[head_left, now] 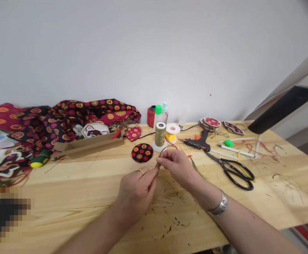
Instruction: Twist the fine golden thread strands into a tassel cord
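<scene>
Both hands meet over the middle of the wooden table (275,197). My left hand (136,190), with a ring on one finger, is closed in a pinch on a thin olive-gold thread (161,154). My right hand (176,165), a silver bracelet on its wrist, pinches the same thread just beside it. The thread runs up to an olive spool (160,134) standing behind the hands. A round black fabric disc with red dots (142,152) lies just beyond my left hand.
Black scissors (234,171) and a black glue gun (197,143) lie to the right. A yellow spool (171,134), red spool (151,115) and small bottles (161,116) stand at the back. Patterned fabric (64,116) and a cardboard box (87,145) fill the left. Thread scraps litter the table.
</scene>
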`<state>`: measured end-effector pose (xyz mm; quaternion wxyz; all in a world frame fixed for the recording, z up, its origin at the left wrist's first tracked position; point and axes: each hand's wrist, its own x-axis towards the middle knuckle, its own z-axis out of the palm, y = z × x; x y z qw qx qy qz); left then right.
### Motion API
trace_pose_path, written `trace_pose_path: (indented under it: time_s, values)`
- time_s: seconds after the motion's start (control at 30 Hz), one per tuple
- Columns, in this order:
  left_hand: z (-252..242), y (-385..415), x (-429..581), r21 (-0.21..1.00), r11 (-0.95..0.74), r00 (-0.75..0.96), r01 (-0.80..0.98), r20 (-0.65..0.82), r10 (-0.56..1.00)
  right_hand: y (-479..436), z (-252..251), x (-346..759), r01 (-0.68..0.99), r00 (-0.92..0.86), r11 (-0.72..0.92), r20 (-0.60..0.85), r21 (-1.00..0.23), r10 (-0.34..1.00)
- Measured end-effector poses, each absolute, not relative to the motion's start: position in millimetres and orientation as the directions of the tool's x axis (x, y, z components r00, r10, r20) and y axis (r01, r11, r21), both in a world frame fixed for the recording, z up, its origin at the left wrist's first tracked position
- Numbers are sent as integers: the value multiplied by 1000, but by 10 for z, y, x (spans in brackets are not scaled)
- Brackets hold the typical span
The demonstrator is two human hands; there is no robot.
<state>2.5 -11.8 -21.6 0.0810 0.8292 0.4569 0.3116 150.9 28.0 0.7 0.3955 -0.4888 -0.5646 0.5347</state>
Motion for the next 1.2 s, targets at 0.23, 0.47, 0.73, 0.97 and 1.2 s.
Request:
trace_pose_path:
  time_s: [0.23,0.47,0.73,0.97,1.2]
  values:
    - [-219,-122,35,202,-626,493,753,457,741,218,-21,1427,40,-208,-137,-142,-990,968]
    - [-217,-104,38,255,-519,418,816,359,834,266,42,1520,2,-221,-132,-129,-991,967]
    - [-129,-62,14,315,-294,191,902,321,928,338,146,1664,-10,-163,-85,-82,-996,983]
    - [1,-48,26,910,-206,-22,361,230,973,276,122,1555,117,-221,-58,-83,-991,972]
    - [-47,-59,92,992,122,208,-25,-114,971,231,63,1506,199,-260,-8,-61,-980,964]
